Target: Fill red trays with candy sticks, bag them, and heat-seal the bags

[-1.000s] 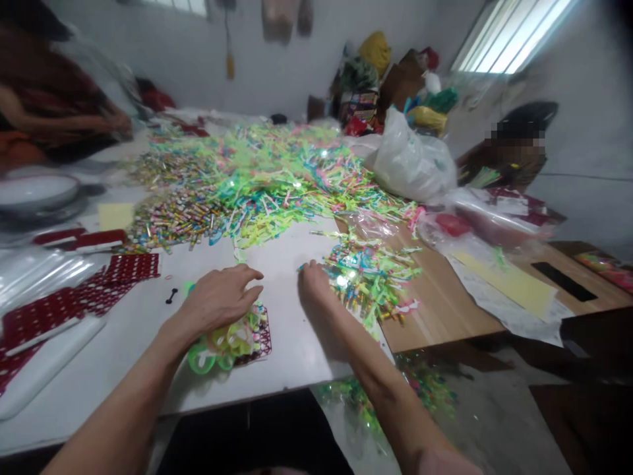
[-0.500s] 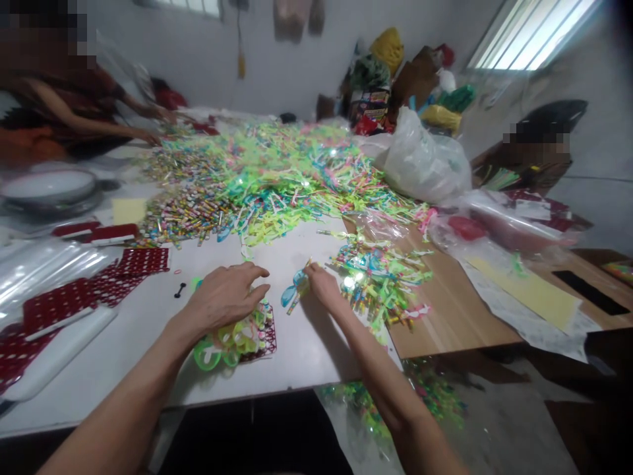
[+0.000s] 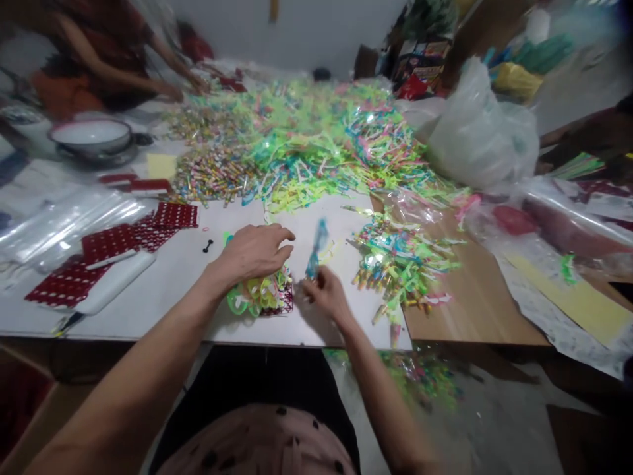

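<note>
My left hand [image 3: 260, 249] lies palm down over a bunch of yellow and green plastic pieces [image 3: 257, 293], some with round loops. Its thumb and index finger are apart, while its other fingers are partly hidden. Under the bunch, the corner of a dark red openwork mat [image 3: 284, 300] shows. To the right, my right hand [image 3: 324, 290] pinches a light-blue plastic piece shaped like toy glasses [image 3: 316, 247], blurred and pointing away from me. Near it on the white tabletop [image 3: 198, 297] lies a faint yellow strip [image 3: 329, 251].
A small pile of colourful toy pieces [image 3: 400, 257] lies right of my right hand. Behind spreads a large heap [image 3: 306, 152]. Red dotted pouches [image 3: 99, 257] and a black dumbbell-shaped piece [image 3: 208, 246] lie left. A white bag [image 3: 484, 138] stands right. Another person's arm [image 3: 103, 66] reaches in far left.
My right hand has shifted toward me with the blue glasses-shaped piece, which now points away instead of lying to the left. The view has tilted down. My left hand stays over the bunch.
</note>
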`<state>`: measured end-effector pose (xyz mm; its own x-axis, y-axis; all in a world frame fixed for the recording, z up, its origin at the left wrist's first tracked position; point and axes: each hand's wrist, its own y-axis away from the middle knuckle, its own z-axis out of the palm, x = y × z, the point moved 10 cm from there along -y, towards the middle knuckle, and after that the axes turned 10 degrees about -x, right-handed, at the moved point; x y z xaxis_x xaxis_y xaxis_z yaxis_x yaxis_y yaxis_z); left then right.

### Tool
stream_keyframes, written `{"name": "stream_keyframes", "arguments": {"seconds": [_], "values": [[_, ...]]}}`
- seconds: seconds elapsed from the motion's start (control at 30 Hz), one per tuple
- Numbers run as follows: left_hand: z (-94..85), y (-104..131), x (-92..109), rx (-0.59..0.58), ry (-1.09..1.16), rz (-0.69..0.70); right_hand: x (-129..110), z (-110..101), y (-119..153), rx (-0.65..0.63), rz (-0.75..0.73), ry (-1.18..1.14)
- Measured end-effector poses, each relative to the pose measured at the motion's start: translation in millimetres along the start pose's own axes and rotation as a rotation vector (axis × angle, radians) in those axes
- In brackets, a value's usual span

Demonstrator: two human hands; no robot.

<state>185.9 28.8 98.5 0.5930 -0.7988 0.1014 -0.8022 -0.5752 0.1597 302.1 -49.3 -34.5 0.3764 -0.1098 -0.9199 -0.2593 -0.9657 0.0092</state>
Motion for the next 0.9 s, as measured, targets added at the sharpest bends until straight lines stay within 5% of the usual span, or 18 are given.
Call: {"name": "stream_keyframes", "arguments": {"seconds": [0.07,0.17,0.3,0.43,0.53,0.7,0.83,0.9], "values": [[0.6,0,0,-0.007,-0.005,-0.001,22,29,20,0.001,0.081,-0.206],[-0.8,0,1,0.000,-0.022,0.005,29,38,24,0.057,0.058,-0.229],[-0.2,2,-1,-0.005,-0.011,-0.014,6,47,13,-0.050,0.014,0.220],[0.4,3,5,-0.012,0.023,0.026,-9,67,14,-0.124,0.216,0.687],[1.2,3,10,-0.034,0.010,0.042,-21,73,15,-0.155,0.284,0.809],[3.0,2,10,-0.070,-0.068,0.031,-16,50,7,-0.310,0.181,0.616],[0.4,3,6,-0.055,-0.054,0.003,-8,-6,-17,0.017,0.287,0.734],[0.0,3,5,-0.056,-0.054,-0.013,-2,-11,-24,0.078,0.345,0.790]]}}
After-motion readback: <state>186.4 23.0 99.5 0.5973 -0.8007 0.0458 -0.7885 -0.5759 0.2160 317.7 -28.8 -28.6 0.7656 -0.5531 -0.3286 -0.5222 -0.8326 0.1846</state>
